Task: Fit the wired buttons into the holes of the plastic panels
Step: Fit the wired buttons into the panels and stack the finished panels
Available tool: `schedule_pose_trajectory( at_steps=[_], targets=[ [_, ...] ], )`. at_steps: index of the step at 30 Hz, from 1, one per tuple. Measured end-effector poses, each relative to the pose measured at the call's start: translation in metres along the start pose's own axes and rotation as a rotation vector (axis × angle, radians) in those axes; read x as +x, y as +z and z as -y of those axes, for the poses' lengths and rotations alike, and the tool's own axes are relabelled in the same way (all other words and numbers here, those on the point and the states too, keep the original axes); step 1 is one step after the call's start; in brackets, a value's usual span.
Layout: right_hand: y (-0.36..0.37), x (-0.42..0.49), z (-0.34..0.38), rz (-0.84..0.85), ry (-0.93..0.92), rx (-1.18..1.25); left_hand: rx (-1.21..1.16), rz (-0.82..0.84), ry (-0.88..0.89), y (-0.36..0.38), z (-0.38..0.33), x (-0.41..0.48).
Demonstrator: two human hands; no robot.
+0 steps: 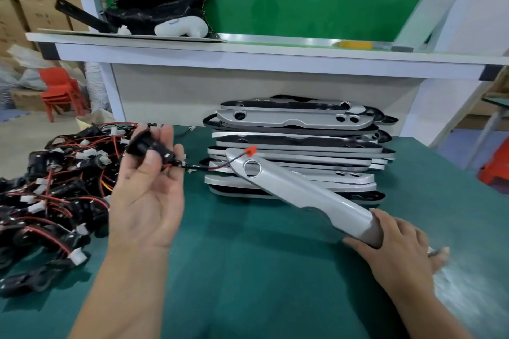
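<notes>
Pinching a black button point(150, 146) between thumb and fingertips, the left hand point(147, 190) sits palm-up above the green table point(248, 270), its wires point(217, 165) trailing toward the grey panel point(300, 192). Gripping that panel's near end, the right hand point(396, 242) tilts it over the panel stack point(297, 146). Spare buttons point(49, 190) heap on the left.

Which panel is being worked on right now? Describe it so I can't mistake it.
On the green table, in front of the panel stack, one silver panel lies slanted. The right hand grips its near end. Unlike the stacked ones, it has a red-tipped wire at its round hole.
</notes>
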State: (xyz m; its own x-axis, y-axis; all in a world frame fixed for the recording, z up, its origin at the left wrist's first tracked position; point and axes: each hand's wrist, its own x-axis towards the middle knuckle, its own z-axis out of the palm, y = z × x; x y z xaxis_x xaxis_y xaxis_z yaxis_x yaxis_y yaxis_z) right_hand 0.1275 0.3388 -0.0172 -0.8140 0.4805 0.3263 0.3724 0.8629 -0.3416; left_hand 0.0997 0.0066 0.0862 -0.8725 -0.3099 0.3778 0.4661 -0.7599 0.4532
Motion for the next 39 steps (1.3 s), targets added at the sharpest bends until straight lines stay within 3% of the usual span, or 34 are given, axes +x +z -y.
schedule_pose_trajectory(
  at_steps=[11,15,17,21,24,27,31,35,39],
  targets=[
    [-0.004,-0.001,0.004,-0.033,-0.063,-0.003,0.125,-0.068,0.003,-0.012,0.015,-0.004],
    [-0.009,-0.004,0.009,-0.061,-0.135,0.016,0.152,-0.024,-0.019,-0.019,0.027,-0.003],
    [-0.01,-0.007,0.013,-0.105,-0.211,0.046,0.373,0.021,0.033,-0.023,0.035,-0.006],
    [-0.012,-0.013,0.02,-0.208,-0.295,0.119,1.143,0.275,0.338,-0.021,0.048,-0.019],
    [-0.014,-0.012,0.017,-0.227,-0.279,0.152,1.391,0.357,0.539,-0.025,0.051,-0.02],
    [-0.013,-0.01,0.013,-0.223,-0.285,0.151,1.443,0.259,0.507,-0.026,0.046,-0.019],
    [-0.014,-0.008,0.009,-0.209,-0.273,0.146,1.435,0.294,0.407,-0.026,0.043,-0.019],
    [-0.013,-0.009,0.011,-0.216,-0.271,0.179,1.462,0.238,0.489,-0.025,0.047,-0.022],
    [-0.019,-0.01,0.012,-0.221,-0.264,0.18,1.467,0.254,0.403,-0.025,0.048,-0.022]
  ],
)
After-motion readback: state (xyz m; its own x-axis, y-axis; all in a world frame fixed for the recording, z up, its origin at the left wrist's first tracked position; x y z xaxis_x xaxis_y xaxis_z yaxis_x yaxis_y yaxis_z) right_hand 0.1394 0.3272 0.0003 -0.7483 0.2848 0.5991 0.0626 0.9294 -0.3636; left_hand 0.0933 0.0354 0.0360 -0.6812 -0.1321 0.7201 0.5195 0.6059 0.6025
